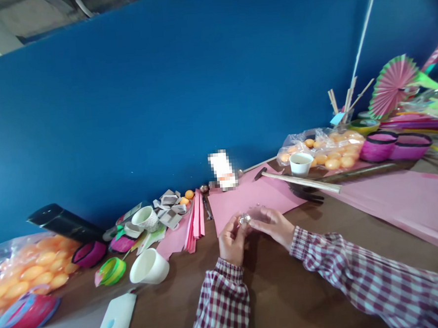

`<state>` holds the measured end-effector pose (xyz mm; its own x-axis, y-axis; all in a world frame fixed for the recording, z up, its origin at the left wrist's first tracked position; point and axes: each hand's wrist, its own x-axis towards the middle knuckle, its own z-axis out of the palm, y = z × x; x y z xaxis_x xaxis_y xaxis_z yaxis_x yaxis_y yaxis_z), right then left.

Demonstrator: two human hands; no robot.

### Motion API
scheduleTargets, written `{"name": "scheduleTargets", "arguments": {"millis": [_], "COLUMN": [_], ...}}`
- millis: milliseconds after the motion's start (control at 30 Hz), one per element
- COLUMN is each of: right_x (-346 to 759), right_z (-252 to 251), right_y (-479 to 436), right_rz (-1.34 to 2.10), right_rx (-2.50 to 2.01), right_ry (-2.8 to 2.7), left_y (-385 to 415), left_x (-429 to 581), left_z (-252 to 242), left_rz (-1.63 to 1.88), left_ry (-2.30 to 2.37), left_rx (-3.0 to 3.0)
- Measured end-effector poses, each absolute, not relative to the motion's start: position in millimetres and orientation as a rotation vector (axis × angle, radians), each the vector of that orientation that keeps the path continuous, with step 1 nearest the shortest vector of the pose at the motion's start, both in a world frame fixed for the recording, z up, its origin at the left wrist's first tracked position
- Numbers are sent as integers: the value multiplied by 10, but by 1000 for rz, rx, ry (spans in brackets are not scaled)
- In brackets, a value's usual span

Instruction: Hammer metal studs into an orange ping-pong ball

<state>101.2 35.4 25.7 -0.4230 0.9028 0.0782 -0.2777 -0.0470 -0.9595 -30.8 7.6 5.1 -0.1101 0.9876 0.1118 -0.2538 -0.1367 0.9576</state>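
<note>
Fingers of the left hand [231, 238] pinch a shiny ball [244, 219], the right hand [276, 226] loosely open beside it; likely light, hard, slippery, best held around its sides.

Silvery piece [244, 219] — glossy, metallic-looking; pink sheet [250, 194] — smooth, matt paper.

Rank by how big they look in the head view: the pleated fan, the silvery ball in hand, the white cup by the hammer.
1. Pleated fan
2. White cup
3. Silvery ball, clearly smallest
</note>
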Motion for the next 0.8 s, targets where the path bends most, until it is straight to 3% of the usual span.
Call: {"name": "scheduleTargets", "arguments": {"millis": [800], "right_x": [972], "right_z": [144], "right_y": [354], "right_rz": [1411], "right_rx": [-807], "right_ry": [-1403], "left_y": [53], "left_x": [-313], "left_z": [108], "left_rz": [1451], "left_ry": [1013], "left_rx": [987]}}
